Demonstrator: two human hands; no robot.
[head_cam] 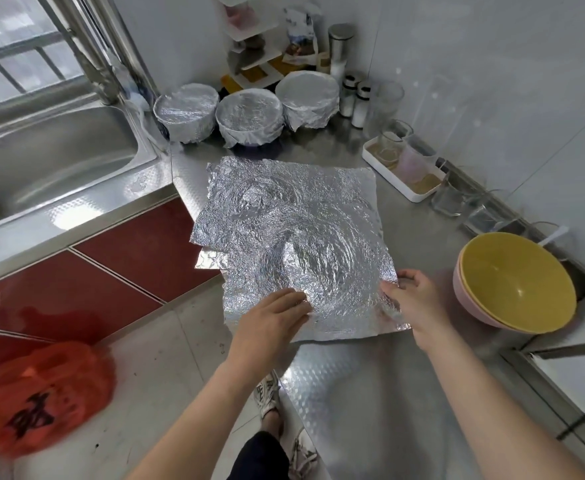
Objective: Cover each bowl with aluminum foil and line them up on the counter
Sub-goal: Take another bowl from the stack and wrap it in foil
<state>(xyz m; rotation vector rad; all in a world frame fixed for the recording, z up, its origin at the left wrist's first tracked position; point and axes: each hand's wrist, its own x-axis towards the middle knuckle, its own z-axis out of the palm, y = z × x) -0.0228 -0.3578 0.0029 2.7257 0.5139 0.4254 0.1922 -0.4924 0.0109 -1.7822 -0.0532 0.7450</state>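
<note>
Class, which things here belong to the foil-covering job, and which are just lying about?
Job: three foil-covered bowls; crumpled aluminium foil sheets; yellow bowl stacked in pink bowl; left hand, right hand.
Lying about: orange plastic bag; white tray of glasses; steel sink.

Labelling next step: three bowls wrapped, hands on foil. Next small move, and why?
Probably peel the top foil sheet off the pile: the right hand pinches its edge, the left hand rests on it, and the yellow bowl at right sits uncovered.
</note>
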